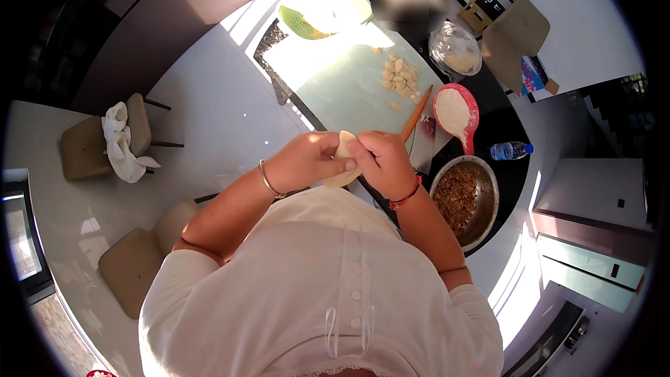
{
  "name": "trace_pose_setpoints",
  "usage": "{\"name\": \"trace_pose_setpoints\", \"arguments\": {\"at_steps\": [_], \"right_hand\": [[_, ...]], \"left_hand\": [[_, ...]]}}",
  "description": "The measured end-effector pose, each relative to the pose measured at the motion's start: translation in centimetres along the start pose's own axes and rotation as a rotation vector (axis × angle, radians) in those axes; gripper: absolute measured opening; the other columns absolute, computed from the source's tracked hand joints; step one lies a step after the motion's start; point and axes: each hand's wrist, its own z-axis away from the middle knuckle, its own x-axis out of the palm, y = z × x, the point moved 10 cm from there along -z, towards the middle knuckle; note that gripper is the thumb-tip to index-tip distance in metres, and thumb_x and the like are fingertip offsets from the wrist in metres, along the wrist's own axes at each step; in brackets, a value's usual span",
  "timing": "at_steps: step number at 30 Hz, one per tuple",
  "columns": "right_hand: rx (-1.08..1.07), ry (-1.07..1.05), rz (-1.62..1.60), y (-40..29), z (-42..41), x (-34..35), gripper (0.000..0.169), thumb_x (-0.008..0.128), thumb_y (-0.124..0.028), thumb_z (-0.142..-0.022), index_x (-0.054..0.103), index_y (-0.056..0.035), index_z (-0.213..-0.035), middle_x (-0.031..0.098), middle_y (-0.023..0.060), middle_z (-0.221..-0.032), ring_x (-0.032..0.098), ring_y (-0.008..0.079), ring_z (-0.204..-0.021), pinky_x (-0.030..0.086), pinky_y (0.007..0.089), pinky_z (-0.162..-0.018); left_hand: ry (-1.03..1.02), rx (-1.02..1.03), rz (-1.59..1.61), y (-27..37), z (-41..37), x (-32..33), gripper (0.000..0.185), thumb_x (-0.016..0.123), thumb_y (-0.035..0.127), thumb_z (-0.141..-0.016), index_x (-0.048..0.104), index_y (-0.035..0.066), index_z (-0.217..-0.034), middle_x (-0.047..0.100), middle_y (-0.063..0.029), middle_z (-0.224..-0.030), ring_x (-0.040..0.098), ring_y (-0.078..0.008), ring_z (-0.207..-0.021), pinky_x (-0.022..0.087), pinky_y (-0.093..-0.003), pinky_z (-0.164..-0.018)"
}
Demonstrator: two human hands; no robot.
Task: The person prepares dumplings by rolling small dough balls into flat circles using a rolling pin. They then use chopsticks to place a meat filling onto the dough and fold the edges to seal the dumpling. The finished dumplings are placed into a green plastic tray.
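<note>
My left hand (310,162) and my right hand (384,161) meet in front of my chest, at the near edge of the table. Both pinch a pale dough wrapper (341,180), which looks folded; the fingers hide its middle and any filling. Just beyond my right hand lies a tapered wooden rolling pin (417,113) on a pale green mat (340,81). Several small flattened dough pieces (400,77) are clustered on the mat past the pin. To the right of my right forearm stands a metal bowl (491,204) of brown crumbly filling (454,193).
A red scoop (473,110) of white flour rests right of the mat, with a water bottle (510,151) nearby. Farther back are a plastic-covered bowl (455,52) and a sunlit green basket (298,23). Chairs (131,267) stand at the left. A blurred patch hides the table's far side.
</note>
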Motion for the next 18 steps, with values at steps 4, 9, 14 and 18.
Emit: {"name": "trace_pose_setpoints", "arguments": {"at_steps": [4, 9, 14, 18], "right_hand": [[0.035, -0.031, -0.067, -1.3, -3.7, 2.3, 0.033, 0.063, -0.017, -0.094, 0.049, 0.0005, -0.07, 0.045, 0.0149, -0.059, 0.04, 0.0302, -0.051, 0.034, 0.0388, -0.05], [0.036, -0.232, -0.002, -0.9, -8.2, 7.7, 0.031, 0.064, -0.02, -0.094, 0.051, 0.0002, -0.074, 0.047, 0.0118, -0.061, 0.041, 0.0263, -0.054, 0.038, 0.0362, -0.052], [0.135, -0.145, -0.275, 0.9, -12.3, 11.1, 0.028, 0.067, -0.024, -0.094, 0.057, -0.0001, -0.104, 0.062, 0.0107, -0.084, 0.058, 0.0168, -0.076, 0.048, 0.0319, -0.071], [0.283, -0.095, -0.699, 2.8, -13.2, 15.8, 0.042, 0.069, -0.019, -0.096, 0.052, 0.0023, -0.129, 0.064, 0.0088, -0.117, 0.062, 0.017, -0.109, 0.052, 0.0348, -0.094]], "left_hand": [[-0.056, -0.004, -0.158, 0.3, 1.2, -3.4, 0.019, 0.072, 0.011, -0.093, 0.067, 0.0, -0.108, 0.068, 0.0013, -0.091, 0.057, -0.0044, -0.081, 0.049, -0.0241, -0.068], [-0.164, -0.134, -0.514, 0.9, 2.2, -8.6, 0.024, 0.072, 0.012, -0.093, 0.066, -0.001, -0.112, 0.069, -0.0013, -0.096, 0.06, -0.0068, -0.085, 0.052, -0.0264, -0.074], [0.129, -0.013, 0.042, -0.2, 3.4, -16.4, 0.032, 0.069, 0.012, -0.094, 0.063, 0.002, -0.124, 0.069, -0.0038, -0.106, 0.063, -0.0108, -0.096, 0.055, -0.0295, -0.083], [0.173, -0.065, 0.374, -0.5, 4.4, -20.0, 0.047, 0.06, 0.002, -0.093, 0.051, 0.005, -0.14, 0.058, -0.0089, -0.134, 0.062, -0.0192, -0.116, 0.055, -0.0377, -0.097]]}}
